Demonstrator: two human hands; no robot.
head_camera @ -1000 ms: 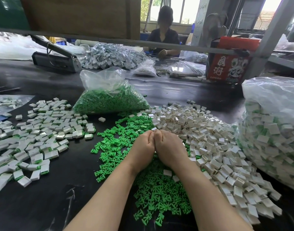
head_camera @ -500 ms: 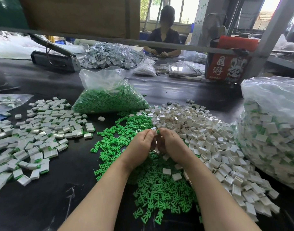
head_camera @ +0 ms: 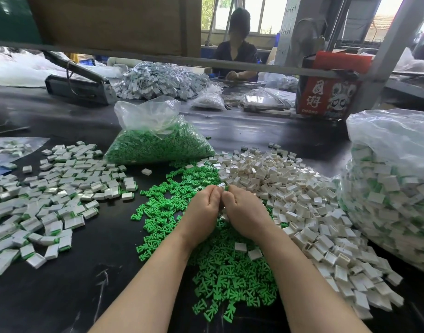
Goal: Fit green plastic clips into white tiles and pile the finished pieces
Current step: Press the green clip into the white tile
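Head camera view shows the person's left hand (head_camera: 202,212) and right hand (head_camera: 245,212) pressed knuckle to knuckle over the loose green clips (head_camera: 220,267), fingers curled shut around a white tile (head_camera: 221,185) and a green clip (head_camera: 226,187) that peep out between the fingertips; which hand holds which piece cannot be told. Unfitted white tiles (head_camera: 290,195) lie heaped to the right, touching the clip spill, and finished pieces (head_camera: 57,188) are spread on the black table (head_camera: 62,284) to the left, well apart from the hands. A clear bag of green clips (head_camera: 158,143) sits beyond, and a large bag of finished pieces (head_camera: 388,188) stands at far right. Both parts look like small, light, rigid moulded plastic, smooth enough to slip, so a fingertip pinch on the tile's side edges, with the clip held by its stem and pushed squarely into the open face, seems the sensible hold; skewed pressure could likely bend a prong.
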